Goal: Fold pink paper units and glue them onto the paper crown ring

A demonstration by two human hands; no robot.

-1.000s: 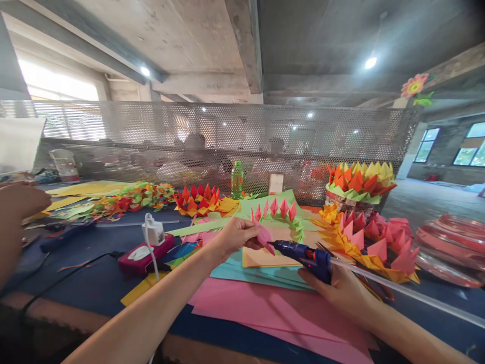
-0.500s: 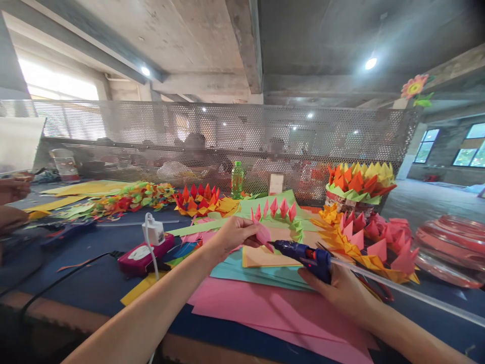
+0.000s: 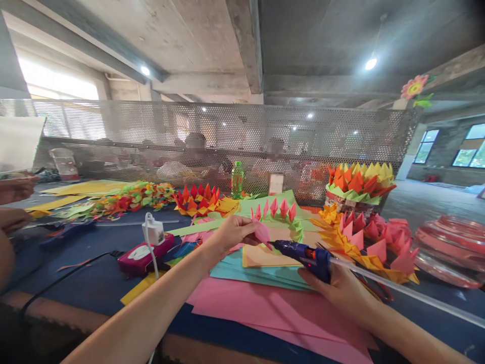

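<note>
Between the thumb and fingers of my left hand (image 3: 235,233) is a folded pink paper petal (image 3: 262,233). My right hand (image 3: 335,290) grips a dark blue hot glue gun (image 3: 303,254), a long clear glue stick (image 3: 409,290) sticking out of its back. The nozzle is at the petal's lower tip; whether it touches I cannot tell. Just behind, a ring of green folded paper (image 3: 297,231) carries several upright pink petals (image 3: 284,208). Beneath my hands lie stacked sheets: light orange (image 3: 265,257), blue (image 3: 242,273) and pink (image 3: 273,306).
A magenta power block (image 3: 146,255) with a white plug stands left of my forearm. Behind are a red-orange paper lotus (image 3: 199,197) and a green bottle (image 3: 237,180). Pink-yellow paper flowers (image 3: 369,242) and clear red bowls (image 3: 450,250) sit right. Another person's hands (image 3: 15,194) are far left.
My hands, the petal and the glue gun stay almost where they were. At far left, the other person's hands have shifted slightly right.
</note>
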